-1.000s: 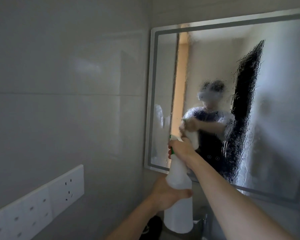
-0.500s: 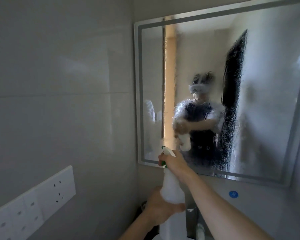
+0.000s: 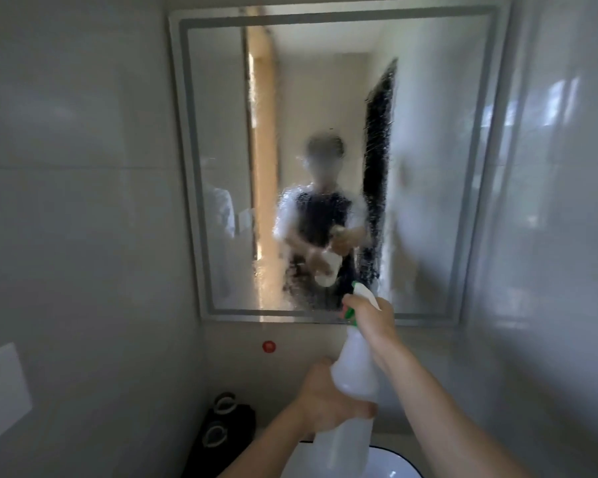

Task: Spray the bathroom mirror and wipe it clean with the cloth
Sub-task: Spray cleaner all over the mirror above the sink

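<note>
The square wall mirror (image 3: 435, 167) with a frosted border strip fills the upper middle of the head view; its glass is wet and misted with spray droplets, and it reflects a person holding the bottle. A translucent white spray bottle (image 3: 354, 374) with a white and green trigger head points at the mirror's lower edge. My right hand (image 3: 372, 313) grips the trigger head. My left hand (image 3: 325, 396) holds the bottle's body from the left. No cloth is in view.
A white basin with a dark rim (image 3: 399, 462) sits below the bottle. A black object with white rings (image 3: 221, 422) stands in the left corner. A red dot (image 3: 269, 346) marks the wall under the mirror. A white socket plate (image 3: 0, 391) is on the left wall.
The view has swung right, so the mirror now faces me squarely and the basin shows. Both hands keep their hold on the bottle, which now points at the mirror's lower middle.
</note>
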